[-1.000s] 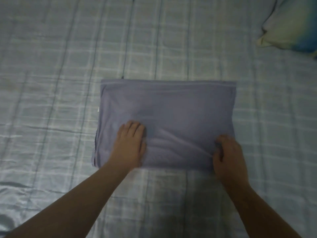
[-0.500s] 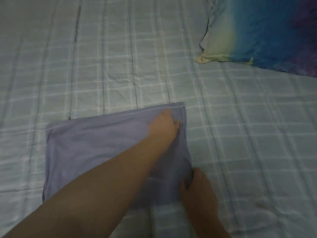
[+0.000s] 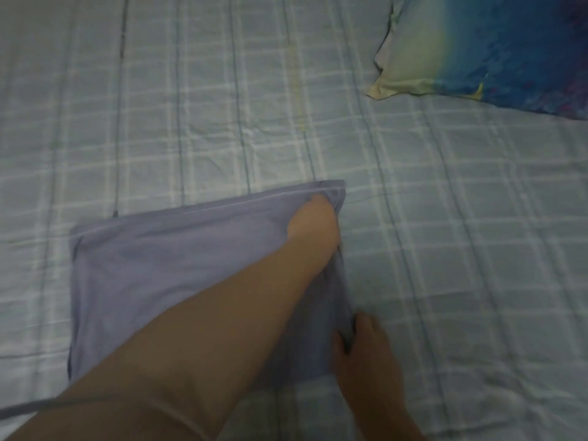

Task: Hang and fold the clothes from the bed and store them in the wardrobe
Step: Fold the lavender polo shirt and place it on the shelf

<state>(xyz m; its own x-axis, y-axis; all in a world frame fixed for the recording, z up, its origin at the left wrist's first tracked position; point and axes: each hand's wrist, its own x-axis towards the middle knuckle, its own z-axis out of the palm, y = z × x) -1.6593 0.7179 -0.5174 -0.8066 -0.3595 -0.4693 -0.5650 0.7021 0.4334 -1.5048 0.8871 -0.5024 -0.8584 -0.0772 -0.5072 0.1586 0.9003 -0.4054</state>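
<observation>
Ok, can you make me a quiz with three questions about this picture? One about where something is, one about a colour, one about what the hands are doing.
1. Where is the pillow?
A) top right
B) bottom left
C) middle

2. What colour is the folded cloth?
A) red
B) pale purple
C) black

3. What are the left hand and right hand doing?
A) gripping the cloth's right edge
B) waving in the air
C) clapping

Answers:
1 A, it lies far right on the checked sheet.
2 B, it looks lilac.
3 A, fingers curl into its far and near right corners.
</observation>
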